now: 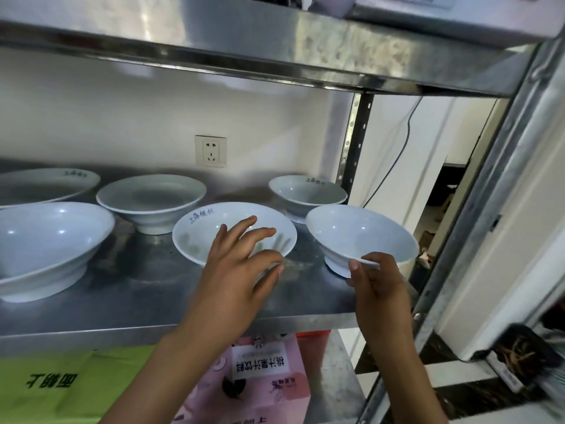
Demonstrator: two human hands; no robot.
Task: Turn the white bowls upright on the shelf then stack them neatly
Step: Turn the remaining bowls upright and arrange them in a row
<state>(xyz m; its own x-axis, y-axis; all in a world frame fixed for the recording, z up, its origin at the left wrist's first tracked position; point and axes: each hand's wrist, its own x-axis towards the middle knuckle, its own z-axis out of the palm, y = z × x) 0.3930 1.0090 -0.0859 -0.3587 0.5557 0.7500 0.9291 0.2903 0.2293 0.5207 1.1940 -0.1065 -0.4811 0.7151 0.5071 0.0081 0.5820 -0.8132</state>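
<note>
Right hand (377, 289) pinches the near rim of the rightmost bowl (360, 237), thumb on top, tilting it toward me on the steel shelf (146, 289). Left hand (235, 267) hangs spread and relaxed over the center bowl (198, 237), just left of that gripped one, holding nothing; contact unclear. All six bowls sit upright, unstacked: small bowl (307, 192) just behind the rightmost bowl, wide bowl (151, 198), front-left bowl (52, 240) and far-left bowl (46, 183) well left of it
</note>
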